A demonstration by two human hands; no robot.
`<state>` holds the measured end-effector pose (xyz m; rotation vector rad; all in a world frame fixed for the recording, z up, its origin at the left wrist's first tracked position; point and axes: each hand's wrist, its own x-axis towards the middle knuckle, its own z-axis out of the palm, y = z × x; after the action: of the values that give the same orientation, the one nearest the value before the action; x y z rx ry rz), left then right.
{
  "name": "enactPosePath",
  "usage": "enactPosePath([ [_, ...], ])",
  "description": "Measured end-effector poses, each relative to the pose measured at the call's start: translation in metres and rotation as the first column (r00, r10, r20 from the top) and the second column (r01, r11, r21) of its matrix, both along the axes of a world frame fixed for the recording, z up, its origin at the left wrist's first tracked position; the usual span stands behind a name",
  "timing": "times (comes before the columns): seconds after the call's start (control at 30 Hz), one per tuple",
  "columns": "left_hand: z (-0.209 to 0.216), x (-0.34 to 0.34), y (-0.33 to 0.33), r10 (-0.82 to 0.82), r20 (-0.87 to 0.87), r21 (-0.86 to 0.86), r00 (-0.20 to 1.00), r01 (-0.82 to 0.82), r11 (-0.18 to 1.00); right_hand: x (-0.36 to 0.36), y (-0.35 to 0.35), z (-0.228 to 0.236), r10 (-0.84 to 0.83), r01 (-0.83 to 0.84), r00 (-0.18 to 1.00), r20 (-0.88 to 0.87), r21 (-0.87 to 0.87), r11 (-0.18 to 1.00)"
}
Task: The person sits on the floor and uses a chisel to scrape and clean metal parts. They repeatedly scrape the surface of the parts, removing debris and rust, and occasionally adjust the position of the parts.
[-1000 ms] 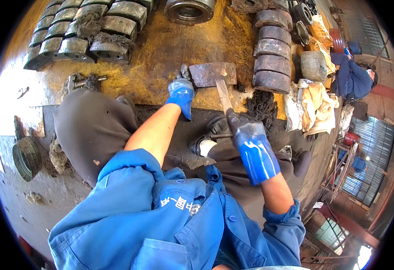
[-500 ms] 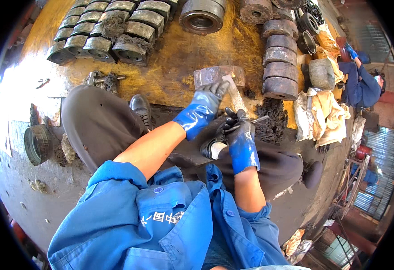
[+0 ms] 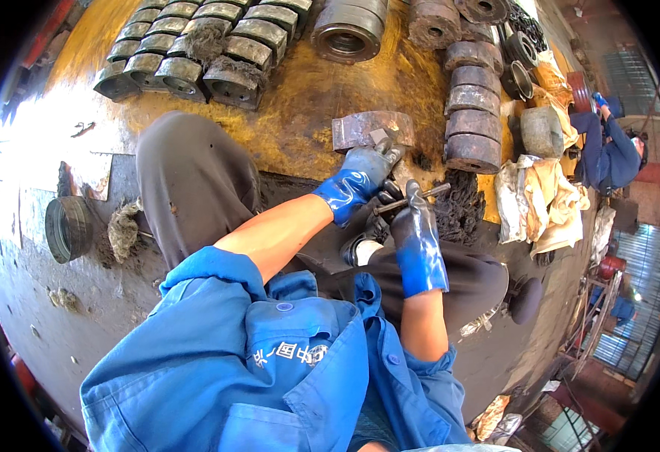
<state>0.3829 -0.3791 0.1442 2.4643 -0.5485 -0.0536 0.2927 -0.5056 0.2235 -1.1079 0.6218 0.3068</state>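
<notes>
Both my hands wear dark-palmed gloves with shiny blue cuffs. My left hand (image 3: 371, 169) is closed over a flat, pale grey strip (image 3: 379, 136), whose far end pokes out past the fingers. Just beyond that hand lies a rusty curved metal block (image 3: 356, 129). Closer to me and to the right, my right hand (image 3: 413, 222) is wrapped round a thin dark metal rod (image 3: 439, 190). The rod slants across the near end of the strip, and the fingers partly hide where they meet. Beside the right hand sits a heap of black, fibrous waste (image 3: 461, 207).
Rows of metal blocks (image 3: 179, 71) fill the far left, some topped with fibre. A steel ring (image 3: 345, 38) stands at the back, and stacked cylinders (image 3: 473, 120) rise at right near crumpled sacks (image 3: 548, 200). Another person (image 3: 608, 151) sits farther right. My bent knee (image 3: 187, 158) is at left.
My left hand has slid over the strip, covering most of it. The rod in my right hand has shifted and tilts differently. My left knee has moved right.
</notes>
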Motion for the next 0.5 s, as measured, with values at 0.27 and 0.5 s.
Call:
enactPosePath([
  [0.27, -0.018, -0.007, 0.009, 0.152, -0.013, -0.474, 0.988, -0.14, 0.87, -0.008, -0.011, 0.073, 0.738, 0.473, 0.669, 0.086, -0.816, -0.334],
  [0.5, -0.01, -0.003, 0.016, 0.112, -0.069, -0.627, 0.991, -0.13, 0.768, 0.032, 0.026, 0.087, 0.784, 0.518, 0.589, -0.197, -0.653, -0.553],
])
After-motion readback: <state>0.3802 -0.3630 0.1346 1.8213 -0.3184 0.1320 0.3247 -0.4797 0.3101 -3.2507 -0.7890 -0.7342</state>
